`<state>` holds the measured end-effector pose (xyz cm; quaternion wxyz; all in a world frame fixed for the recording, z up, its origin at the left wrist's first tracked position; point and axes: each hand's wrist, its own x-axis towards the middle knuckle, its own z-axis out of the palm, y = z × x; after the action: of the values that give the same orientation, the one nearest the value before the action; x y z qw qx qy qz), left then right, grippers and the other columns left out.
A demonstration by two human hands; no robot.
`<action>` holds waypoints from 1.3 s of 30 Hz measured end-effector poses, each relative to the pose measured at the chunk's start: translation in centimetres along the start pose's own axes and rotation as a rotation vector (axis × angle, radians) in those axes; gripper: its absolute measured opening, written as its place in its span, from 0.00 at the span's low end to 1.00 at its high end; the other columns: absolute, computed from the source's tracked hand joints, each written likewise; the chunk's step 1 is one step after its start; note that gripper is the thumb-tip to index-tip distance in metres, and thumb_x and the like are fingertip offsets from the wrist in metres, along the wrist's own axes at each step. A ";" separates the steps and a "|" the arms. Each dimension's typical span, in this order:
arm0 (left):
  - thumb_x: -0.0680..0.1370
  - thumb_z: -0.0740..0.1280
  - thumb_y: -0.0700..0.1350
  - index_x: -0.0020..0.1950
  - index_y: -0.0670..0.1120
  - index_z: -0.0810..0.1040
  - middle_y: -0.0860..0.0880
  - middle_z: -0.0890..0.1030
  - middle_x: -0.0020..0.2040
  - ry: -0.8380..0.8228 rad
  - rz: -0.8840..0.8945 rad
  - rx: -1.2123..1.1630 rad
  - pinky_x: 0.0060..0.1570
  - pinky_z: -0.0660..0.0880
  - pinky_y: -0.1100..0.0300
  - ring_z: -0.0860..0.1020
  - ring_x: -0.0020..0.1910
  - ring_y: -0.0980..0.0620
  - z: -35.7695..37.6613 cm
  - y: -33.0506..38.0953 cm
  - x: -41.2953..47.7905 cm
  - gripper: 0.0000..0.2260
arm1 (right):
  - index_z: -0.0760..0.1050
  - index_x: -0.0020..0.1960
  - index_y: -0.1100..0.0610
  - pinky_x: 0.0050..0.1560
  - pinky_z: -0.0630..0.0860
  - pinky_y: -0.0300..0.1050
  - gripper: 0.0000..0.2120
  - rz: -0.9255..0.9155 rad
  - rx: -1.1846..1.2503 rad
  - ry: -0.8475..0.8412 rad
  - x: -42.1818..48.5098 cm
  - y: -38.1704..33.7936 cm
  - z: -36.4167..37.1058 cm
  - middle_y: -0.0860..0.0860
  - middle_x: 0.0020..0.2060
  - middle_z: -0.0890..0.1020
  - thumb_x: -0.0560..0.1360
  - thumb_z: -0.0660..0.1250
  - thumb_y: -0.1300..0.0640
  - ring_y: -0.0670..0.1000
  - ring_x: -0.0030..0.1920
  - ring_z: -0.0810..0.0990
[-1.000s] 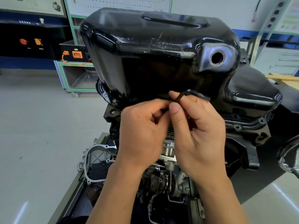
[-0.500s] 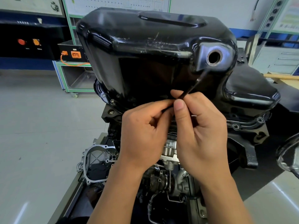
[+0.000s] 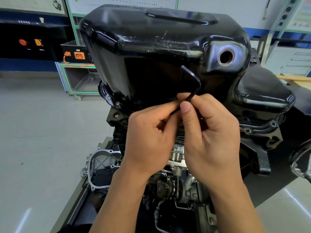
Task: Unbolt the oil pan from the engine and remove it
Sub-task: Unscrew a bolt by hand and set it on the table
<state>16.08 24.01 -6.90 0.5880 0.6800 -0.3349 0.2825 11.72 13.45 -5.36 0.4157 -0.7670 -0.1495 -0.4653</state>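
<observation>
The black oil pan (image 3: 151, 47) sits on top of the upturned engine (image 3: 176, 187), its flange lying along the engine's upper edge, with its glossy, scratched wall facing the camera. A round drain hole (image 3: 226, 57) opens in the pan's right shoulder. A bolt head (image 3: 117, 103) shows on the flange near the pan's lower left corner. In front of the pan's near wall both hands meet on a black L-shaped hex key (image 3: 193, 83). The left hand (image 3: 148, 140) has its fingers curled, with thumb and forefinger pinching the key's lower stretch. The right hand (image 3: 212, 140) pinches the shaft just above that between thumb and forefinger, its other fingers folded behind. The key rises from the fingers, bends at an elbow and points up and to the left across the pan's dark face. Its lower tip is hidden by the fingers, so whether it sits in a bolt cannot be told. Below the wrists lie the engine's silver castings and hoses. A green-framed trolley (image 3: 67, 78) stands on the grey floor (image 3: 42, 132) behind the pan's left side.
</observation>
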 end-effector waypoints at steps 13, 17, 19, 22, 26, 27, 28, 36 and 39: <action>0.82 0.64 0.42 0.47 0.46 0.82 0.57 0.79 0.32 -0.042 -0.016 -0.039 0.30 0.74 0.61 0.78 0.30 0.57 0.3 -0.2 -0.3 0.08 | 0.81 0.49 0.56 0.44 0.72 0.34 0.05 -0.011 0.062 0.070 -0.3 0.0 0.6 0.52 0.36 0.78 0.80 0.67 0.62 0.48 0.41 0.78; 0.79 0.69 0.41 0.39 0.53 0.80 0.64 0.71 0.27 0.074 -0.007 0.019 0.31 0.65 0.75 0.71 0.27 0.66 0.5 0.2 -0.1 0.11 | 0.81 0.55 0.59 0.46 0.73 0.35 0.07 0.003 0.021 0.019 -0.3 -0.1 0.6 0.56 0.41 0.80 0.81 0.65 0.61 0.47 0.44 0.78; 0.77 0.72 0.41 0.34 0.60 0.73 0.59 0.69 0.24 0.146 -0.030 0.043 0.26 0.64 0.70 0.67 0.24 0.61 0.8 0.2 0.0 0.18 | 0.82 0.51 0.60 0.46 0.71 0.32 0.04 -0.019 0.017 0.084 -0.3 -0.1 0.7 0.51 0.40 0.81 0.79 0.69 0.61 0.42 0.43 0.78; 0.75 0.76 0.43 0.31 0.60 0.69 0.54 0.68 0.22 0.212 -0.055 0.074 0.22 0.64 0.64 0.64 0.23 0.57 1.1 0.1 0.0 0.21 | 0.83 0.47 0.58 0.40 0.72 0.35 0.02 -0.040 0.032 0.205 -0.4 0.1 0.6 0.51 0.35 0.81 0.75 0.75 0.61 0.45 0.36 0.77; 0.75 0.75 0.44 0.37 0.50 0.80 0.55 0.69 0.23 0.167 -0.056 0.038 0.24 0.64 0.68 0.66 0.22 0.57 1.0 -0.3 -0.2 0.08 | 0.83 0.44 0.56 0.40 0.71 0.34 0.03 -0.044 0.025 0.232 -0.4 0.2 0.5 0.47 0.36 0.81 0.74 0.76 0.61 0.43 0.36 0.77; 0.76 0.73 0.45 0.42 0.48 0.83 0.54 0.70 0.23 0.112 -0.054 0.009 0.25 0.65 0.68 0.67 0.22 0.57 0.7 -0.3 -0.2 0.04 | 0.83 0.45 0.56 0.41 0.71 0.33 0.02 -0.049 0.026 0.215 -0.4 0.2 0.4 0.47 0.37 0.81 0.75 0.75 0.61 0.42 0.37 0.78; 0.78 0.71 0.45 0.47 0.47 0.84 0.53 0.71 0.24 0.047 -0.054 -0.022 0.26 0.66 0.66 0.67 0.23 0.57 0.4 -0.3 -0.2 0.04 | 0.83 0.47 0.57 0.43 0.71 0.33 0.02 -0.058 0.026 0.187 -0.3 0.2 0.3 0.47 0.38 0.81 0.76 0.73 0.62 0.42 0.38 0.78; 0.79 0.69 0.43 0.45 0.44 0.85 0.52 0.78 0.28 0.045 -0.053 -0.011 0.27 0.70 0.62 0.73 0.26 0.56 0.0 -0.4 -0.1 0.07 | 0.81 0.55 0.60 0.47 0.69 0.31 0.06 -0.055 0.000 0.068 -0.1 0.1 0.1 0.47 0.40 0.78 0.78 0.70 0.61 0.41 0.42 0.76; 0.77 0.71 0.44 0.40 0.42 0.83 0.45 0.78 0.28 0.102 -0.068 0.005 0.25 0.71 0.53 0.73 0.25 0.48 0.5 -0.3 -0.2 0.07 | 0.82 0.48 0.55 0.41 0.68 0.32 0.06 -0.043 0.020 0.184 -0.3 0.2 -0.1 0.47 0.35 0.78 0.73 0.77 0.60 0.42 0.36 0.74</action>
<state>16.15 23.54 -7.32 0.6121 0.6770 -0.2803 0.2975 11.67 13.30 -5.68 0.4254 -0.7135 -0.1318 -0.5409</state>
